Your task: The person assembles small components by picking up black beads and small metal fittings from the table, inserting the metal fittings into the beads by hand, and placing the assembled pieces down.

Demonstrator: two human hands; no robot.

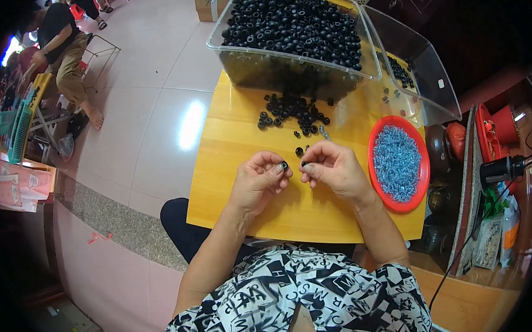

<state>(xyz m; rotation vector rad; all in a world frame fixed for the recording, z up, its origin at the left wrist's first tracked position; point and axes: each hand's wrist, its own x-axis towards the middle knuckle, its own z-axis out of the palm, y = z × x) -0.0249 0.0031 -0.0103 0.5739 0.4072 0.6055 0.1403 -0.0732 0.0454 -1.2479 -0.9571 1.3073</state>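
Observation:
Both my hands are raised over the yellow table (329, 223), a short gap between them. In my left hand (257, 177), the thumb and fingers pinch a small round black cap (284, 166) with a hole in its end. My right hand (339, 171) pinches another small black piece (304, 164), mostly hidden by the fingertips. Just beyond my hands lies a loose black cap (299, 151), and past it a scattered pile of similar black caps (293, 109). To the right, a red oval plate (372, 165) holds many tiny clear-blue pieces.
A large clear plastic bin (283, 63), heaped with black caps, stands at the table's far side. Its right neighbour is a clear tray (424, 72). Shelves with a red container (504, 124) are at the right. A person (62, 41) sits at the far left beyond the tiled floor.

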